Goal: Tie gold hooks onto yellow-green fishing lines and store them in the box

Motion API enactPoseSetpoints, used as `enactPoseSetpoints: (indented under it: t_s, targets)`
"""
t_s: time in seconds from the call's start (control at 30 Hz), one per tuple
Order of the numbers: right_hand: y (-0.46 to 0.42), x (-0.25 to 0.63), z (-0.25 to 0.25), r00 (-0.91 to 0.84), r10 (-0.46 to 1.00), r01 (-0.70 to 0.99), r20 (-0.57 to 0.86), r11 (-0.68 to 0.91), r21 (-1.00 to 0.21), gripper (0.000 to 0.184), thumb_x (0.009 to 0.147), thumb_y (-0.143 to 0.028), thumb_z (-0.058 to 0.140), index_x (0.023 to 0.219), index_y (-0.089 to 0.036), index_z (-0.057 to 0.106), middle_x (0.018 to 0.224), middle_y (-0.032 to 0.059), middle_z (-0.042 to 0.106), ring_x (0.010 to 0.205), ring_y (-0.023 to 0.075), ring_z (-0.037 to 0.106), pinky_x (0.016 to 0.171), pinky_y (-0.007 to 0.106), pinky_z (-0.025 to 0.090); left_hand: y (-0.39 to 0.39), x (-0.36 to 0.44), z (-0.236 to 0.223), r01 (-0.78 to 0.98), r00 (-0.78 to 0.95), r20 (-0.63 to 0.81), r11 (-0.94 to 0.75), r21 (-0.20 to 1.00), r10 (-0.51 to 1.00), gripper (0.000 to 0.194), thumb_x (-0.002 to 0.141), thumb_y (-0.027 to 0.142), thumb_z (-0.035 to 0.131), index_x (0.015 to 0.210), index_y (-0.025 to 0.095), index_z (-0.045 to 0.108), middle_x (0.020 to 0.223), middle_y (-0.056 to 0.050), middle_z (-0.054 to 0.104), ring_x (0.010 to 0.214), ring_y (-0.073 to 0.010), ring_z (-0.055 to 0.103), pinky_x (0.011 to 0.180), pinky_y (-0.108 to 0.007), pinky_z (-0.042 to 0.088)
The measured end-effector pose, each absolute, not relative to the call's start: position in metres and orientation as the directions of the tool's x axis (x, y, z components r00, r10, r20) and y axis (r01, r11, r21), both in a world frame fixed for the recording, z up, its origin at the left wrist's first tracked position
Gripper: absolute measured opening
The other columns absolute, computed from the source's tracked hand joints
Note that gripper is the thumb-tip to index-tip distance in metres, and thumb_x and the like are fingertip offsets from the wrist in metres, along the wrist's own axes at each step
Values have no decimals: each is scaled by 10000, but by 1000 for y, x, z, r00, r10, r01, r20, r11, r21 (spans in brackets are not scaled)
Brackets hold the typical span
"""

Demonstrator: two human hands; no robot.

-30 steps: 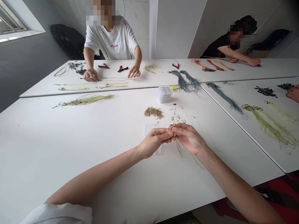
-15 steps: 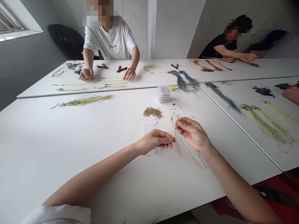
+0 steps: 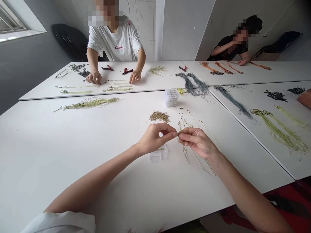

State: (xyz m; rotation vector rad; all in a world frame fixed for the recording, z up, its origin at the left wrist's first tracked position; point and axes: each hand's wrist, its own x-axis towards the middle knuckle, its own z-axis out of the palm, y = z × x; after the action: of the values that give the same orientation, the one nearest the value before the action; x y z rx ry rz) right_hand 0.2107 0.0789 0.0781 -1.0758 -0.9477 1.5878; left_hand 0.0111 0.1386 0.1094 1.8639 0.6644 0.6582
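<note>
My left hand (image 3: 156,138) and my right hand (image 3: 198,142) meet fingertip to fingertip above the white table. Both are closed in a pinch on a thin yellowish fishing line, mostly hidden by the fingers. Beneath and beside my right hand lie several pale yellow-green lines with hooks (image 3: 184,123) at their far ends, their tails trailing towards me. Just beyond my left hand is a pile of bronze-coloured fish hooks (image 3: 159,116). A clear plastic box (image 3: 155,156) with compartments lies partly under my left hand.
A stack of clear boxes (image 3: 171,98) stands beyond the hooks. Bundles of green line (image 3: 89,104) and grey line (image 3: 233,103) lie left and right. Across the table, a person in a white shirt (image 3: 116,42) handles lines near red-handled pliers (image 3: 127,71); another person sits far right.
My left hand has risen and turned, bringing its fingertips against my right hand's. My right hand has lowered slightly to the left. The far-right person has raised a hand towards the head.
</note>
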Motion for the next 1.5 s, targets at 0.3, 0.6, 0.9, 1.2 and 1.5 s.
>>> enactPoseSetpoints:
  t_s: [0.3,0.6,0.9,1.2,1.5]
  targets:
    - [77,208,81,-234,958,-196,-168,-215,-957,116,718,-280,795,784,-197,748,707,35,658,675,142,549,605,284,399,138,12,105,119,712,138,-311,943,689,257,899,371,569,899,148,698,839,-67,677,790,-157,591,735,-291,468]
    - [79,208,80,-69,987,-342,-149,-163,-926,89,719,-296,786,761,-232,742,793,11,624,637,116,467,642,298,393,135,18,93,71,688,-78,40,997,721,251,857,347,620,986,151,708,946,-78,685,876,-170,594,832,-317,470]
    - [80,202,79,-99,982,-415,-160,-187,-890,102,748,-302,763,763,-212,719,705,5,609,621,121,460,705,331,430,123,22,89,-43,759,-37,107,993,650,220,853,328,642,960,159,734,949,-71,692,870,-146,574,832,-280,457]
    - [78,198,78,-98,985,-395,-140,-168,-903,104,750,-309,751,741,-213,711,733,10,584,664,134,470,690,323,414,122,21,87,60,751,2,-71,996,660,259,896,374,561,843,150,680,812,-42,626,782,-137,547,757,-275,459]
    - [78,195,77,-74,988,-395,-139,-157,-905,114,714,-316,776,699,-229,704,742,1,589,616,120,435,688,330,412,122,20,89,65,726,-30,-24,998,687,250,864,372,589,797,147,674,810,-53,646,771,-147,559,727,-272,452]
